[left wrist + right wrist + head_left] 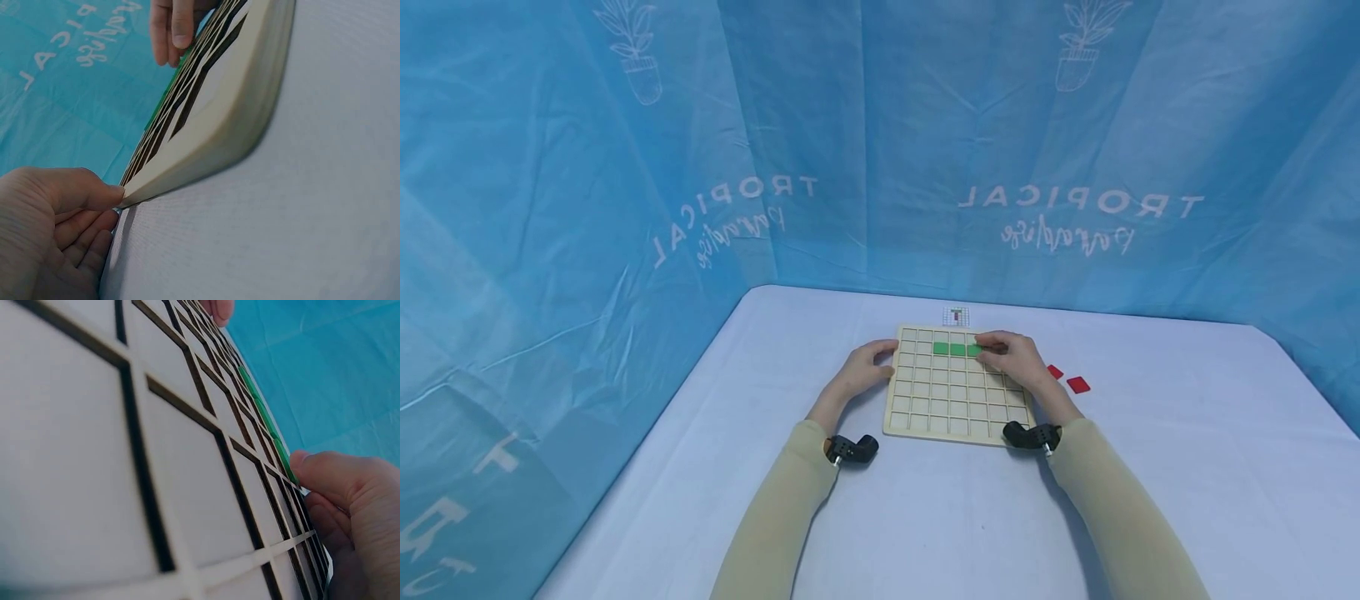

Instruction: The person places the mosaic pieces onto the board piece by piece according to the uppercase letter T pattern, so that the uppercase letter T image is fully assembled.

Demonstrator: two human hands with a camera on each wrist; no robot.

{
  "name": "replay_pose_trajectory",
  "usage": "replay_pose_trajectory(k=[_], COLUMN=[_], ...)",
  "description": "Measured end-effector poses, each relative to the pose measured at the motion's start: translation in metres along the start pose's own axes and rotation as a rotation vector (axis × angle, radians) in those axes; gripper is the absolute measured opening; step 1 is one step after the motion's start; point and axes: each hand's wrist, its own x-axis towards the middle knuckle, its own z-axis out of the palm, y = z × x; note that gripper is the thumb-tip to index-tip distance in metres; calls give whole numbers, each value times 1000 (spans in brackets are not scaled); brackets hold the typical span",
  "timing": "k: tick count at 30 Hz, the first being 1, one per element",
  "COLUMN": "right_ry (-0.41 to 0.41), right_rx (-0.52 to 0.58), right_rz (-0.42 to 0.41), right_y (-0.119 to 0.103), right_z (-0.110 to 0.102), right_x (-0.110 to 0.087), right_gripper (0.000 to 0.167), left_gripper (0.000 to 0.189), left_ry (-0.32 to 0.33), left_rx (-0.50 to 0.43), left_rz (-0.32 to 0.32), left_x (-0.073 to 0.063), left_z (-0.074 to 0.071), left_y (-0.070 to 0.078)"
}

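A square wooden grid board [951,427] lies on the white-covered table. Three green square tiles [957,350] sit in a row near its far side. My left hand [859,371] rests against the board's left edge; the thumb [87,190] touches the rim and the other fingers are loosely bent beside it. At the right end of the green row, my right hand [1017,358] has thumb and index finger around the last green tile [282,459]. The thumb tip touches that tile in the right wrist view, while the index fingertip is hidden there.
Two red tiles [1078,385] lie on the table right of the board, one partly behind the right hand. A small card [957,317] printed with a grid and a green-and-red T lies beyond the board. Blue printed curtains [925,150] hang behind and to the left.
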Motion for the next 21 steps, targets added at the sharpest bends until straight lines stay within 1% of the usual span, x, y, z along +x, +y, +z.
replay_pose_trajectory(k=[3, 6, 9, 12, 17, 19, 21], right_ry=[14, 34, 48, 52, 36, 37, 42], right_rx=[35, 98, 176, 229, 258, 251, 238], right_rz=[28, 67, 83, 82, 64, 59, 54], right_y=[0, 0, -5, -13, -28, -30, -27], right_z=[-1, -3, -7, -15, -33, -42, -51], right_x=[0, 1, 2, 4, 1, -1, -4], right_gripper=[35, 34, 36, 38, 43, 45, 47], left_gripper=[51, 51, 51, 51, 51, 51, 50], left_ry=[-4, -8, -9, -13, -19, -19, -15], left_rx=[6, 10, 11, 14, 21, 24, 26], left_rz=[0, 2, 4, 5, 10, 14, 18], left_x=[1, 1, 1, 2, 2, 1, 1], left_z=[0, 0, 0, 0, -1, -2, -4], left_y=[0, 0, -1, -1, -1, -1, 0])
